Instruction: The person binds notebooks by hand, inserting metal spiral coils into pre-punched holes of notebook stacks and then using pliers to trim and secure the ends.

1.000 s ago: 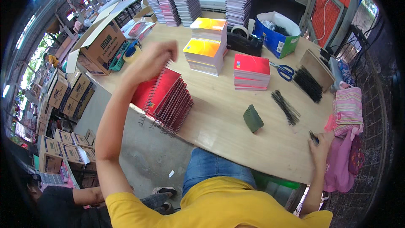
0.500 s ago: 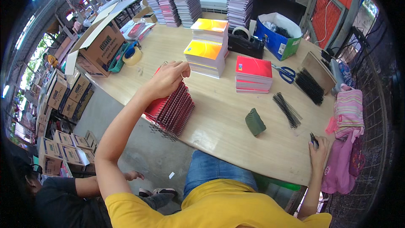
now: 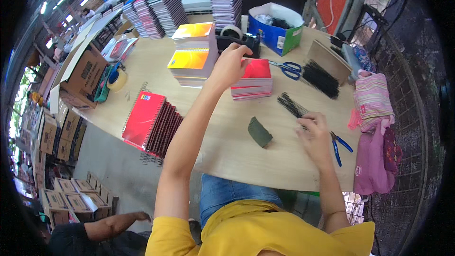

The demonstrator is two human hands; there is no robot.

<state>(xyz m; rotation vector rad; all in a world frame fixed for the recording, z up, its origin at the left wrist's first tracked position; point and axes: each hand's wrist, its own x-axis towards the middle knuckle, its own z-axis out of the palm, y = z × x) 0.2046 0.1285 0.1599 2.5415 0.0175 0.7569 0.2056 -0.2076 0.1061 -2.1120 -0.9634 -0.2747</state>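
Observation:
My left hand (image 3: 231, 66) reaches over the near-left side of a short stack of red-covered pads (image 3: 256, 81), fingers bent and apart; whether they touch the top cover is hard to see. At the right, the fingers of my right hand (image 3: 313, 135) are closed at the near end of some black spiral binding coils (image 3: 290, 104). Blue-handled pliers (image 3: 338, 147) lie just right of that hand. A stack of red spiral notebooks (image 3: 147, 121) with coils along their edges stands at the table's left front. Between my arms sits a dark green block (image 3: 259, 132).
Yellow-covered pads (image 3: 189, 59) are stacked left of a black tape dispenser (image 3: 226, 42). Blue scissors (image 3: 288, 69), a thick bunch of black coils (image 3: 321, 78) and a blue box (image 3: 276, 31) lie beyond. Pink pouches (image 3: 374, 97) edge the right side; a person's arm (image 3: 113, 226) shows lower left.
My left hand has gone from the coiled red notebooks to the short red stack. My right hand has let go of the pliers and moved left to the coils. The view has shifted right.

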